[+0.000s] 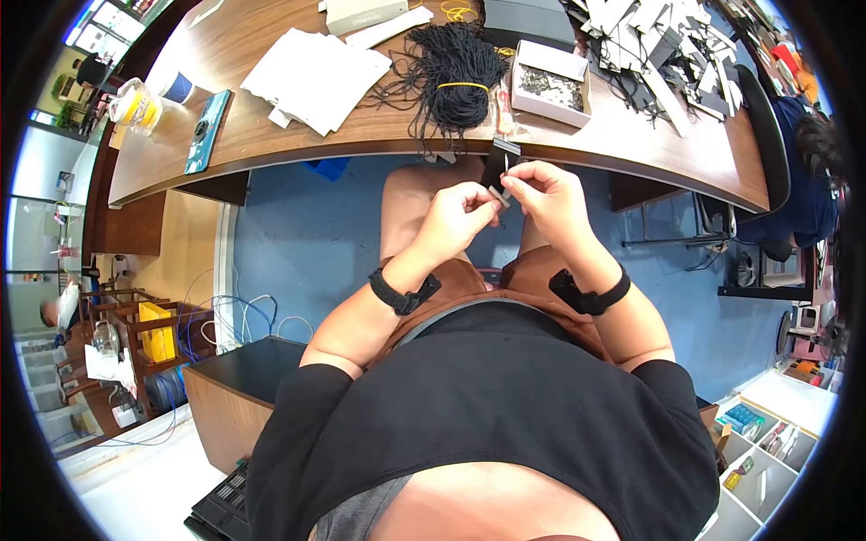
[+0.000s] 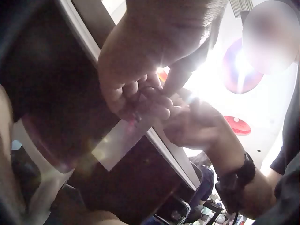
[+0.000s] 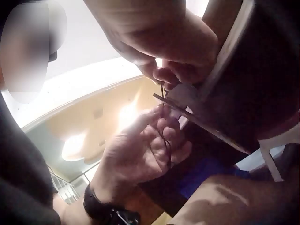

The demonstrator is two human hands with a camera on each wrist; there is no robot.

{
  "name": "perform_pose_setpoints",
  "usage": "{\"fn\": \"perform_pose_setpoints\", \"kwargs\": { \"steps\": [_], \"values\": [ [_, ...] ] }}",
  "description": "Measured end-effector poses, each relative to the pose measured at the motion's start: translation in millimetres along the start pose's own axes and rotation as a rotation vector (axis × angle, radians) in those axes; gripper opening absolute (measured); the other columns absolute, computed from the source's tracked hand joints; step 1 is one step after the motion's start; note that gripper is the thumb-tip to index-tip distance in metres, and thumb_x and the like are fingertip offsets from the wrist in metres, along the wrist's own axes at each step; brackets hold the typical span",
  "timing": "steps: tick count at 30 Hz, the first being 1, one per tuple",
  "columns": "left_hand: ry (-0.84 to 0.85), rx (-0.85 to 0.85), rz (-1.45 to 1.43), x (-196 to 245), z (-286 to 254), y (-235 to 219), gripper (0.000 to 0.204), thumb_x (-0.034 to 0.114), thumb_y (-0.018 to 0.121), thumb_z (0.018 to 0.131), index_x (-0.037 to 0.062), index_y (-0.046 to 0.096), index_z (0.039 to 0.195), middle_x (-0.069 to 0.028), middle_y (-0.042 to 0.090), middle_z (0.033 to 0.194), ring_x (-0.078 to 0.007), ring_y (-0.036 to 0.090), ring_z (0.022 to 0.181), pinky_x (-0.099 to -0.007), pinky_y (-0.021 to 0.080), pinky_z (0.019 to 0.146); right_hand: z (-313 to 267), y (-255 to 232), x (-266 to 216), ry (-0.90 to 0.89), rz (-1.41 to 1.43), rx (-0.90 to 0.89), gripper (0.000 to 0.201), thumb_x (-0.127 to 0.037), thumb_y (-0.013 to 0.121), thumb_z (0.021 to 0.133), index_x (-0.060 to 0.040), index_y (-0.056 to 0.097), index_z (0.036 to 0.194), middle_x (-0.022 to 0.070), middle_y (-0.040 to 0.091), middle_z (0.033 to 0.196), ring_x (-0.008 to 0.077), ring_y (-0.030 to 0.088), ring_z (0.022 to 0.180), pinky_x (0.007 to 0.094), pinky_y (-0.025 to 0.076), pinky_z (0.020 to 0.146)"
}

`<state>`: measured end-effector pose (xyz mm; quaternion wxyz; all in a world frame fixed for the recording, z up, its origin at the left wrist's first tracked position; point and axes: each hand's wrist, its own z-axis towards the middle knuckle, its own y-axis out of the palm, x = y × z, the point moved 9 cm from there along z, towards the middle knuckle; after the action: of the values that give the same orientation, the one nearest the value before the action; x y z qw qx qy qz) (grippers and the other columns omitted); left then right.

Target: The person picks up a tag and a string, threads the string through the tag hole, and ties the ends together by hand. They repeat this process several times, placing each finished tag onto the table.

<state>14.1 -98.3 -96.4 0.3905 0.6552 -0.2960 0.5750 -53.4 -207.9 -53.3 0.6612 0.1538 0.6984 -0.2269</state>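
Below the desk's front edge, a dark flat card [image 1: 499, 164] is held at the hands in the head view. My left hand [image 1: 458, 219] pinches a thin dark cord close to the card's lower end. From the right side, my right hand [image 1: 552, 200] pinches at the cord with thumb and forefinger. In the right wrist view the card [image 3: 206, 125] appears nearly edge-on, and the cord [image 3: 165, 140] runs down across the palm of my left hand [image 3: 143, 152]; my right hand [image 3: 164, 44] is above. The card looks pale in the left wrist view [image 2: 123, 145].
On the desk [image 1: 271, 144] lie a banded bundle of black cords [image 1: 460, 81], white sheets [image 1: 316, 79], an open box of small parts [image 1: 550, 86] and a pile of white and black tags [image 1: 663, 50]. A phone [image 1: 207, 132] and cups stand left.
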Motion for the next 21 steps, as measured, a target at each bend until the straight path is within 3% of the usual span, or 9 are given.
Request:
{"fn": "perform_pose_setpoints", "kwargs": {
  "steps": [6,12,15,17,19,21],
  "values": [
    [-0.074,-0.020,0.129,10,-6,-20,0.007,0.004,0.060,0.087,-0.0018,0.061,0.090,-0.0048,0.063,0.079,-0.0102,0.059,0.074,-0.0228,0.047,0.069,-3,-3,7,0.061,0.268,-0.015,0.009,-0.012,0.062,0.087,-0.0031,0.061,0.084,-0.0024,0.055,0.067,0.0032,0.044,0.053,0.0181,0.034,0.049],
    [-0.092,-0.055,0.378,17,-7,-32,0.010,0.009,0.061,0.086,-0.0009,0.062,0.086,-0.0022,0.062,0.078,-0.0076,0.056,0.073,-0.0219,0.045,0.066,-13,26,12,0.409,1.004,-0.355,0.019,-0.022,0.054,0.093,-0.0045,0.060,0.092,0.0007,0.055,0.067,0.0073,0.039,0.050,0.0202,0.031,0.048],
    [-0.117,-0.050,0.430,21,-9,-34,0.011,0.010,0.062,0.086,-0.0006,0.062,0.084,-0.0012,0.062,0.077,-0.0069,0.055,0.072,-0.0218,0.045,0.065,-18,30,16,0.520,1.408,-0.363,0.019,-0.022,0.051,0.094,-0.0052,0.061,0.097,0.0014,0.056,0.069,0.0085,0.038,0.048,0.0199,0.031,0.048],
    [-0.134,-0.036,0.363,20,-10,-35,0.011,0.010,0.063,0.086,-0.0003,0.062,0.082,-0.0007,0.062,0.077,-0.0072,0.055,0.072,-0.0218,0.045,0.065,-22,32,15,0.429,1.224,-0.451,0.027,-0.017,0.050,0.093,-0.0036,0.058,0.115,0.0021,0.061,0.074,0.0075,0.039,0.046,0.0209,0.035,0.047],
    [-0.140,-0.002,0.131,26,-10,-28,0.011,0.011,0.063,0.085,0.0002,0.064,0.082,-0.0005,0.062,0.075,-0.0076,0.054,0.069,-0.0219,0.044,0.063,-25,29,-2,0.281,0.698,-0.496,0.035,-0.015,0.052,0.092,-0.0053,0.052,0.126,0.0009,0.061,0.069,0.0072,0.045,0.046,0.0234,0.038,0.045],
    [-0.134,0.014,-0.069,27,-8,-17,0.011,0.010,0.063,0.085,0.0004,0.065,0.082,-0.0011,0.063,0.076,-0.0081,0.054,0.069,-0.0223,0.044,0.063,-29,28,-26,0.090,-0.013,-0.421,0.042,-0.011,0.056,0.089,-0.0075,0.049,0.131,0.0037,0.061,0.064,0.0085,0.053,0.049,0.0268,0.044,0.046]
  ]
}}
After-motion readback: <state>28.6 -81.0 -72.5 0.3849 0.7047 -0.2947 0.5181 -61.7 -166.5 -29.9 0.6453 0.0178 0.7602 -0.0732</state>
